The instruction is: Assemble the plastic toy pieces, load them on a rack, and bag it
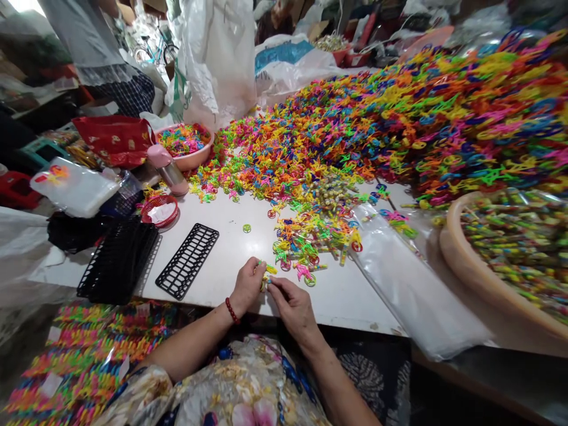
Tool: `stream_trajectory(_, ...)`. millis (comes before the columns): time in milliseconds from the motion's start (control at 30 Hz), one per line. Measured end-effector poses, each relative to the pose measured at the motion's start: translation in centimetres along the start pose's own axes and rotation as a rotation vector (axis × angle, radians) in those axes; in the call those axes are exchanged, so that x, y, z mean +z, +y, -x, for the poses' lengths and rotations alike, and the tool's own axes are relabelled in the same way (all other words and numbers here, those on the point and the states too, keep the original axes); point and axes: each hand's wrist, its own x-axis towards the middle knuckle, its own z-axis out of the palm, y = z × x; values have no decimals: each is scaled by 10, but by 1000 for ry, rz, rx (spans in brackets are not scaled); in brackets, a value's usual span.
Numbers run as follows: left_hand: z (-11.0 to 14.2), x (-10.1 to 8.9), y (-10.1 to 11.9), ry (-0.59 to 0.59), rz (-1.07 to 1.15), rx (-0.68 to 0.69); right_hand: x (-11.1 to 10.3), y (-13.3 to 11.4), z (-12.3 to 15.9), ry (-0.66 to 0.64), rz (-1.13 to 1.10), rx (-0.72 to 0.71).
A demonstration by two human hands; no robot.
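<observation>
My left hand [247,287], with a red bead bracelet at the wrist, is closed on a small yellow-green plastic toy piece [270,269] above the table's front edge. Thumb and fingers of my right hand [293,302] pinch at the near end of the same piece; the exact contact is partly hidden by the fingers. Just beyond my hands lies a loose cluster of small colourful plastic toy pieces [304,236], some with round wheel shapes. A black plastic grid rack [188,260] lies flat to the left of my hands.
A big heap of colourful pieces [355,124] covers the table's back and right. Clear plastic bags [412,284] and a wide tub [452,236] of wrapped sticks stand right. On the left are stacked black racks [118,257], a red basket [172,220] and a pink-lidded bottle [168,168].
</observation>
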Motion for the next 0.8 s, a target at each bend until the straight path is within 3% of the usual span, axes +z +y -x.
stream_trajectory(133, -8, 2, -4, -25, -64, 25, -3, 0, -2, -45, 96, -46)
stream_trajectory(267, -37, -6, 20, 19, -389, 188, -23, 6, -15, 58, 258, -69)
stream_trajectory(333, -61, -12, 34, 99, -600, 246, -35, 10, -24, 178, 410, -188)
stream_trajectory(433, -94, -18, 42, 158, -726, 249, -48, 16, -33, 340, 697, -413)
stream_trajectory(533, -117, -25, 39, 172, -747, 219, -52, 24, -30, 360, 857, -512)
stream_trajectory(667, -140, -55, 53, 203, -737, 206, -57, 37, -14, 314, 900, -534)
stream_trajectory(800, -168, -98, 96, 337, -647, 278, -77, 41, -8, 321, 911, -516)
